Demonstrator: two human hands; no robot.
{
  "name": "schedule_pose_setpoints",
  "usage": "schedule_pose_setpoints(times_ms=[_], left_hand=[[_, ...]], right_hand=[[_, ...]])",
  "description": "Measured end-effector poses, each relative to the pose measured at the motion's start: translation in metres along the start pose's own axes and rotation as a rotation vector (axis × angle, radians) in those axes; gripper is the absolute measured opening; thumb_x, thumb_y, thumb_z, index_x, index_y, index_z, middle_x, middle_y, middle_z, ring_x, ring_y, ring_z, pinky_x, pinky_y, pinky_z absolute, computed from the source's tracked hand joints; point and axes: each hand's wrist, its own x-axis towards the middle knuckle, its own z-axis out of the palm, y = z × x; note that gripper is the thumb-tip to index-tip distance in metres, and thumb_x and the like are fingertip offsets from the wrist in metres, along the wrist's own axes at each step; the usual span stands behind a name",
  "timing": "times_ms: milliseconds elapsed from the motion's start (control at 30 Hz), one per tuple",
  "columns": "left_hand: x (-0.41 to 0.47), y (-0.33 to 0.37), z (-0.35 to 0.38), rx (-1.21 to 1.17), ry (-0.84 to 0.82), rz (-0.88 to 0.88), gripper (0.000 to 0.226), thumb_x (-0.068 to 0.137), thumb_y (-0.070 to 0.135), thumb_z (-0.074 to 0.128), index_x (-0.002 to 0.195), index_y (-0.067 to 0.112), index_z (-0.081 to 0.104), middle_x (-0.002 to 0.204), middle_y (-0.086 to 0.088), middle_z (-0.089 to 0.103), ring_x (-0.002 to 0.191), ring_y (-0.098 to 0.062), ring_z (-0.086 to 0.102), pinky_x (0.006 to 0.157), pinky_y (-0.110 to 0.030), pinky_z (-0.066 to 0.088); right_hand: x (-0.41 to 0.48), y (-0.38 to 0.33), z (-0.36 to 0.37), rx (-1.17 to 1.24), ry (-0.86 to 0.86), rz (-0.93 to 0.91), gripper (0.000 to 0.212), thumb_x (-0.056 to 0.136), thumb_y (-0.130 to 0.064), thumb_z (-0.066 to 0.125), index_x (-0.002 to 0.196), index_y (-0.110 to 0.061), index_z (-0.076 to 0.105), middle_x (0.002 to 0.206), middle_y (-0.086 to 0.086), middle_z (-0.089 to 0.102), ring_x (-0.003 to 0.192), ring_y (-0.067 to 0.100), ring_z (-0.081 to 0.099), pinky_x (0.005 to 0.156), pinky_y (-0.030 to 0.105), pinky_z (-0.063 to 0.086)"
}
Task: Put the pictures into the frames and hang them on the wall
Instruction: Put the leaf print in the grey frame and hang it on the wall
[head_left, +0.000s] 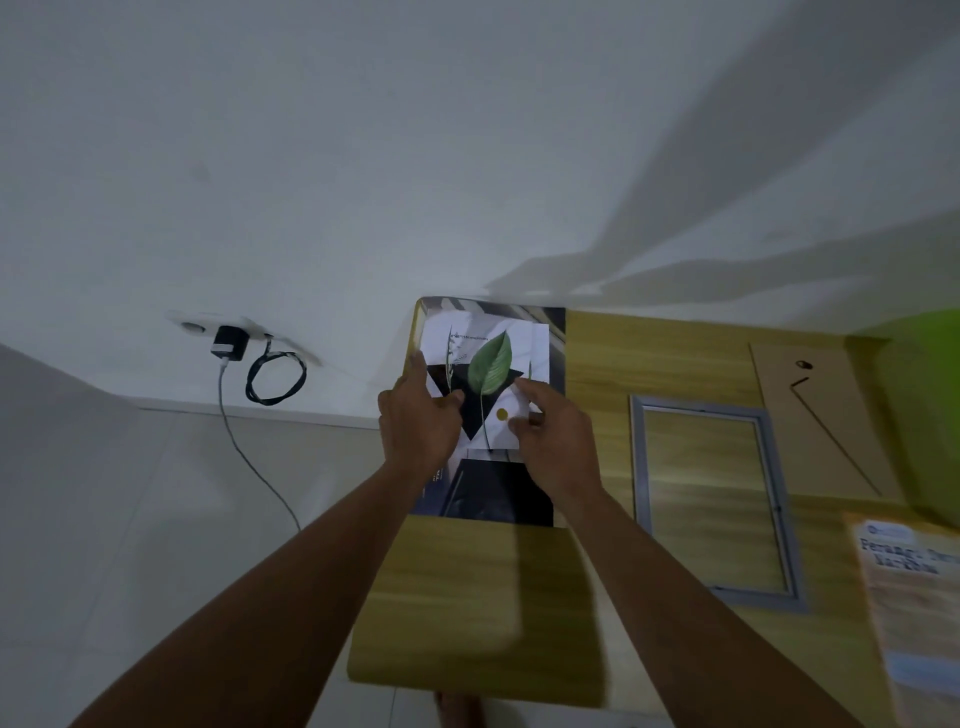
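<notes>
Both forearms come in from the bottom edge over the near part of the wooden table (467, 597).
Right edge, near: orange printed leaflet (909, 597) flat on the table, text blurred.
Mid table, right of the arms: grey frame (711, 499) lying flat, with the wood visible through its opening.
Left of the frame, under the hands: dark magazine (498, 493) flat on the table, running to the table's far edge.
Task item: leaf picture (491, 374), a white sheet with a green leaf over a black triangle. It sits over the far half of the magazine and apart from the frame. Can't tell if it is lifted or lying flat.
Left hand (415, 415) holds the picture's left edge, thumb on the printed face, index finger stretched along the edge.
Right hand (558, 441) pinches the right edge, with thumb and curled index finger on the sheet.
Beyond the frame, far right: tan backing board (821, 415) flat on the table with a small hanger and a thin dark line on it. It lies just beside the frame.
Behind the board: something bright green (930, 374), which I can't identify.
Far side: white wall (363, 156), table pushed against it.
On the wall left of the table: black charger (228, 343) plugged into a socket, looped black cord (275, 376) beside it, grey cable (249, 457) dropping towards the floor.
</notes>
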Motion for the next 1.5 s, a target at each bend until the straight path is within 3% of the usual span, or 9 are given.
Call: schedule_pose_setpoints(times_ms=[100, 267, 433, 633, 800, 900, 1100, 1233, 1500], left_hand=[[0.009, -0.001, -0.002, -0.010, -0.014, -0.018, 0.055, 0.085, 0.035, 0.060, 0.135, 0.021, 0.044, 0.107, -0.004, 0.067, 0.106, -0.032, 0.059, 0.087, -0.042, 0.050], [0.012, 0.010, -0.012, -0.070, -0.040, -0.038, 0.021, 0.090, 0.021, 0.060, 0.110, 0.013, 0.060, 0.103, -0.005, 0.068, 0.094, -0.023, 0.062, 0.074, -0.026, 0.038], [0.014, 0.023, -0.022, -0.278, -0.056, -0.174, 0.045, 0.085, 0.011, 0.071, 0.128, 0.006, 0.058, 0.117, -0.006, 0.066, 0.104, -0.023, 0.061, 0.086, -0.026, 0.042], [0.015, 0.038, -0.038, -0.402, -0.160, -0.085, 0.058, 0.075, 0.000, 0.074, 0.128, 0.019, 0.061, 0.101, -0.003, 0.074, 0.093, -0.019, 0.070, 0.094, -0.041, 0.053], [-0.002, 0.068, -0.043, -0.478, -0.198, 0.057, 0.044, 0.074, 0.005, 0.070, 0.108, 0.033, 0.070, 0.091, 0.001, 0.076, 0.083, -0.019, 0.073, 0.081, -0.046, 0.059], [-0.012, 0.089, -0.045, -0.491, -0.190, 0.093, 0.041, 0.073, 0.006, 0.067, 0.085, 0.045, 0.073, 0.084, 0.004, 0.076, 0.081, -0.025, 0.072, 0.076, -0.051, 0.059], [-0.029, 0.120, -0.036, -0.577, -0.230, 0.076, 0.034, 0.081, 0.004, 0.067, 0.098, 0.034, 0.072, 0.084, 0.005, 0.075, 0.079, -0.019, 0.073, 0.072, -0.040, 0.061], [-0.037, 0.129, -0.017, -0.625, -0.225, -0.016, 0.027, 0.089, 0.025, 0.064, 0.114, 0.019, 0.069, 0.104, -0.004, 0.072, 0.091, -0.021, 0.071, 0.078, -0.041, 0.060], [-0.077, 0.119, 0.026, -0.559, -0.460, -0.414, 0.037, 0.093, 0.027, 0.062, 0.126, 0.014, 0.052, 0.121, -0.004, 0.058, 0.107, -0.026, 0.056, 0.091, -0.042, 0.052]], right_hand=[[0.002, 0.001, -0.006, 0.148, -0.009, 0.070, 0.053, 0.086, 0.002, 0.068, 0.131, -0.025, 0.061, 0.112, -0.016, 0.061, 0.088, -0.006, 0.060, 0.068, 0.001, 0.043], [0.003, 0.007, -0.019, 0.309, -0.009, 0.129, 0.059, 0.083, 0.004, 0.070, 0.133, -0.024, 0.057, 0.120, -0.009, 0.062, 0.096, 0.007, 0.065, 0.072, 0.012, 0.050], [0.004, 0.009, -0.025, 0.324, -0.049, 0.170, 0.055, 0.085, 0.007, 0.065, 0.133, -0.018, 0.058, 0.113, -0.005, 0.064, 0.082, -0.005, 0.065, 0.070, 0.010, 0.049], [-0.002, -0.004, -0.029, -0.034, -0.024, 0.078, 0.046, 0.095, -0.018, 0.059, 0.140, -0.021, 0.051, 0.132, -0.001, 0.058, 0.119, 0.019, 0.057, 0.095, 0.025, 0.045], [-0.023, -0.048, -0.043, 0.088, -0.112, -0.063, 0.034, 0.093, -0.048, 0.060, 0.123, -0.034, 0.057, 0.109, -0.024, 0.062, 0.098, 0.000, 0.060, 0.074, 0.010, 0.043], [-0.035, -0.057, -0.047, -0.088, -0.162, -0.203, 0.067, 0.082, -0.062, 0.065, 0.140, -0.038, 0.042, 0.128, -0.020, 0.057, 0.110, 0.001, 0.053, 0.089, 0.023, 0.048], [-0.048, -0.043, -0.068, -0.373, 0.124, -0.400, 0.046, 0.100, -0.023, 0.052, 0.145, -0.025, 0.044, 0.109, 0.003, 0.069, 0.089, 0.017, 0.063, 0.069, 0.019, 0.048], [-0.056, -0.031, -0.092, -0.219, 0.243, -0.319, 0.040, 0.100, -0.013, 0.047, 0.138, -0.022, 0.053, 0.092, 0.000, 0.066, 0.074, 0.008, 0.050, 0.058, 0.009, 0.033], [-0.067, 0.009, -0.146, 0.487, 0.283, 0.012, 0.034, 0.086, -0.002, 0.062, 0.111, -0.025, 0.057, 0.109, -0.006, 0.062, 0.100, 0.017, 0.062, 0.074, 0.037, 0.058]])
